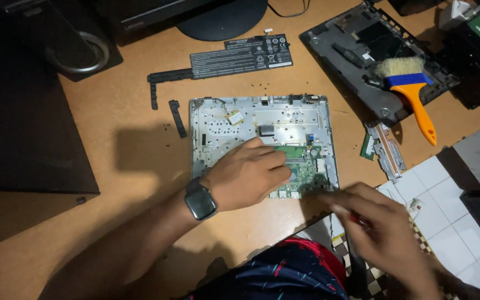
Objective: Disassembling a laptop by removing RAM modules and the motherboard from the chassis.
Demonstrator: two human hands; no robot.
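While the left hand (248,175) lies flat, fingers spread, on the silver opened laptop chassis (262,144) mid-surface, its green circuit board (301,172) sits just right of those fingers; the blurred right hand (381,222), nearer the board's lower corner, pinches a red-handled tool (355,218).

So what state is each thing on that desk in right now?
Laptop base: opened up, circuit board exposed.
Left hand: resting flat on the circuit board.
Right hand: blurred, gripping a thin tool, hard to tell which.
Battery: removed, lying apart.
Brush: lying on the detached cover.
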